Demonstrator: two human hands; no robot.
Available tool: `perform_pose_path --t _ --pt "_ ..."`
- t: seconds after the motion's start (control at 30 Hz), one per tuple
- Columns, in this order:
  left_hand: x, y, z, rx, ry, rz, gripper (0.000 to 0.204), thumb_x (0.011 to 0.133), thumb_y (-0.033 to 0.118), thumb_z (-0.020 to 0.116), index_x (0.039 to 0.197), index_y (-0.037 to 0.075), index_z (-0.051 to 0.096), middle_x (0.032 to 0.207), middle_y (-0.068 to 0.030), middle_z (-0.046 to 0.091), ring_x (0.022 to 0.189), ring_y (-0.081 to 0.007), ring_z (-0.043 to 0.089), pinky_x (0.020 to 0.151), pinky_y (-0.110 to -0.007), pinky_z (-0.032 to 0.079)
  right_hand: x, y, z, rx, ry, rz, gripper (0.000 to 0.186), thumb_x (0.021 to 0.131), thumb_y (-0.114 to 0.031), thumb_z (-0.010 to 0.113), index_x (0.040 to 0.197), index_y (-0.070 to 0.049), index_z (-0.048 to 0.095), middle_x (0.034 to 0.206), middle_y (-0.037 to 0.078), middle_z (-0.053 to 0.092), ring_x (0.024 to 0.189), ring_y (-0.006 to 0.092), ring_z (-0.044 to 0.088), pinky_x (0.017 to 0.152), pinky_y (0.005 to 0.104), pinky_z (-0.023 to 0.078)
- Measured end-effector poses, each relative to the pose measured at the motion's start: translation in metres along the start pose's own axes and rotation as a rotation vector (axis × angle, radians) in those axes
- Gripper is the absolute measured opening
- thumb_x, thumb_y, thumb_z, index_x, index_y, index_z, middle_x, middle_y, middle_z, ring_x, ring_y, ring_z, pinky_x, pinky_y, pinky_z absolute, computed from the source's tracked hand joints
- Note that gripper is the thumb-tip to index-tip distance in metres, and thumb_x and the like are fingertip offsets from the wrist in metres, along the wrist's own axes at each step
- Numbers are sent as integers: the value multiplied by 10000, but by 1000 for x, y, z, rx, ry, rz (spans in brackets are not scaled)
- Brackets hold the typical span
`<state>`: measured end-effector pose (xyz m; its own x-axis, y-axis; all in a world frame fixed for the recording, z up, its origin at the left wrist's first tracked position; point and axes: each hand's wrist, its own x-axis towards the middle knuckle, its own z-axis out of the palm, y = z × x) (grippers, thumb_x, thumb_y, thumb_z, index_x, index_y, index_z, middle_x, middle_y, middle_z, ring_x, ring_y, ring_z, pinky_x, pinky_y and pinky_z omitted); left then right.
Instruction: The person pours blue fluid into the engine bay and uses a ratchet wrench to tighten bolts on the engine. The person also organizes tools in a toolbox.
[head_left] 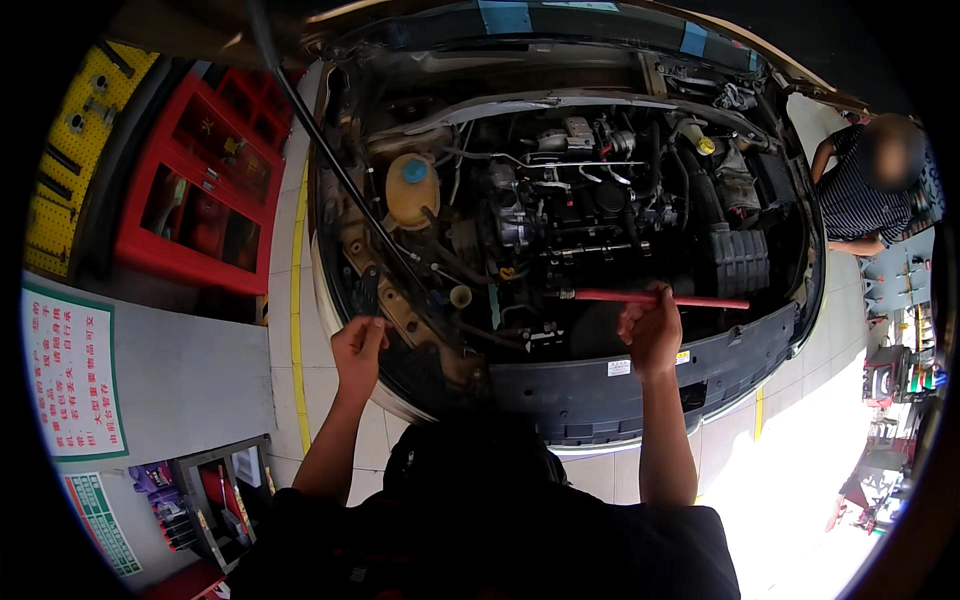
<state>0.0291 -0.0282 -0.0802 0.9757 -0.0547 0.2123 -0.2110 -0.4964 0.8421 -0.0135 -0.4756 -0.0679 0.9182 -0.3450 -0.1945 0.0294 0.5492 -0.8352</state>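
Observation:
An open car engine bay (575,200) fills the middle. My right hand (647,325) grips a long red rod-like tool (597,295), which lies horizontally over the bay's front part, with a metal end toward the left. My left hand (358,345) is at the bay's left front edge, its fingers drawn together; whether it holds something small is not visible. Just above it are a dark part (368,290) and gold-coloured bodywork (405,315). A coolant tank (412,195) with a blue cap sits farther back, beside the black hood prop rod (305,130).
A person in a striped shirt (855,195) stands at the car's right side. At the left are a red cabinet (200,180), a yellow pegboard (75,160) and a tool cart (220,500). Tools and equipment (895,400) line the far right. The front panel (560,400) edges the bay.

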Motion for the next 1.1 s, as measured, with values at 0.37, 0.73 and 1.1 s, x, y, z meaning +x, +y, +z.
perform_pose_path --t 0.37,0.73,1.1 --pt "89 -174 2 713 393 -413 688 1080 449 501 1577 -1 346 1469 -269 461 1363 -457 434 1154 -546 360 261 19 83 -1173 -149 -541 280 1023 -276 638 1041 4 637 829 219 730 818 415 718 729 493 552" --pt "87 -146 -3 728 377 -537 677 1059 443 533 1558 17 364 1465 -241 466 1387 -413 428 1167 -522 347 364 101 92 -1600 -276 -365 372 980 -353 634 1094 0 670 1034 287 729 1035 511 674 934 574 530" --pt "94 -146 5 716 402 -505 688 1023 422 587 1535 9 388 1445 -231 479 1386 -400 433 1160 -514 359 436 157 29 -1490 -181 -67 255 965 -244 681 983 11 666 705 106 719 517 197 666 458 348 515"
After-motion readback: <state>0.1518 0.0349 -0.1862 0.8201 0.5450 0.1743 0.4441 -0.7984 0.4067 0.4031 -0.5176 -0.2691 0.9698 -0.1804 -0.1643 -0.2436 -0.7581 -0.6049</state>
